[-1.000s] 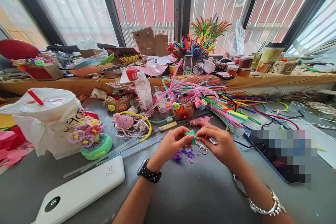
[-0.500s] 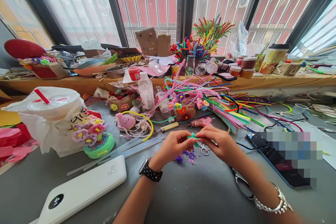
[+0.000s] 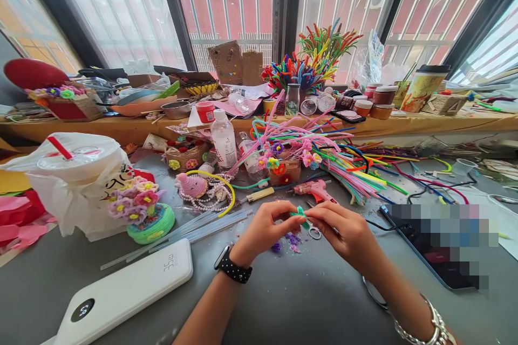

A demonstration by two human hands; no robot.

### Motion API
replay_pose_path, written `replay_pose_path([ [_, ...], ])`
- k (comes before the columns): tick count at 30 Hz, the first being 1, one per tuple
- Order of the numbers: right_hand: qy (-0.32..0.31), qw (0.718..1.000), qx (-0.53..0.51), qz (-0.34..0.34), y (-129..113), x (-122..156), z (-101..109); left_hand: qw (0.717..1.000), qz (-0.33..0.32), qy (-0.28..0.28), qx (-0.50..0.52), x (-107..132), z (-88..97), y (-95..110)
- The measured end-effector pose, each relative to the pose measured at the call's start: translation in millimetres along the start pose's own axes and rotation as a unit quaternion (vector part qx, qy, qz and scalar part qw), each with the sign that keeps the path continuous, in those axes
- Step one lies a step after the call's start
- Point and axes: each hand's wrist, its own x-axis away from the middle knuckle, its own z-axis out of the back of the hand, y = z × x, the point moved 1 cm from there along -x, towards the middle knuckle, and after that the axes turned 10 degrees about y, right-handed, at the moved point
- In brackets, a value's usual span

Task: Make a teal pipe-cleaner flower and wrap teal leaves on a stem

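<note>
My left hand (image 3: 267, 230) pinches a small green pipe cleaner piece (image 3: 300, 211) between thumb and fingers. On the other side of the same piece, the fingertips of my right hand (image 3: 343, 230) are closed on it. Its exact shape is partly covered by the fingers. Just beneath my hands lie small scissors (image 3: 315, 233), with one finger loop showing. Purple and pink fibre clippings (image 3: 292, 241) are scattered on the grey tabletop (image 3: 291, 302) nearby. A pink glue gun (image 3: 316, 190) rests a little beyond my fingers.
A white power bank (image 3: 129, 291) lies at front left, near a pipe cleaner flower pot (image 3: 150, 223) and clear sticks (image 3: 202, 232). Bundled pipe cleaners (image 3: 352, 178) spread behind my right hand. A phone (image 3: 433, 248) is at right. Larger scissors (image 3: 375, 292) sit partly under my right forearm.
The green piece has turned and shows more between my fingertips. My right hand has shifted slightly right and down. More of the glue gun is visible.
</note>
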Motion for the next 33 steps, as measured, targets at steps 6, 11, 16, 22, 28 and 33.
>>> replay_pose_path([
  [6,-0.018,0.999,0.000,0.031,5,3,3,0.996,-0.054,-0.022,-0.061,1,2.4,5],
  [11,0.015,0.997,0.012,0.076,4,7,3,0.994,0.020,-0.074,0.073,4,0.2,3],
  [16,0.069,0.995,-0.037,-0.058,3,3,1,0.991,0.042,-0.031,0.124,4,-3.1,0],
  [22,-0.014,0.953,-0.142,-0.268,3,1,-7,0.994,-0.074,0.032,-0.078,1,-1.0,3],
  [28,-0.060,0.913,-0.215,-0.343,4,3,-17,0.977,-0.138,0.040,-0.155,1,-7.4,0],
  [33,-0.060,0.884,-0.275,-0.374,2,6,-18,0.977,-0.145,0.037,-0.153,3,-10.0,0],
])
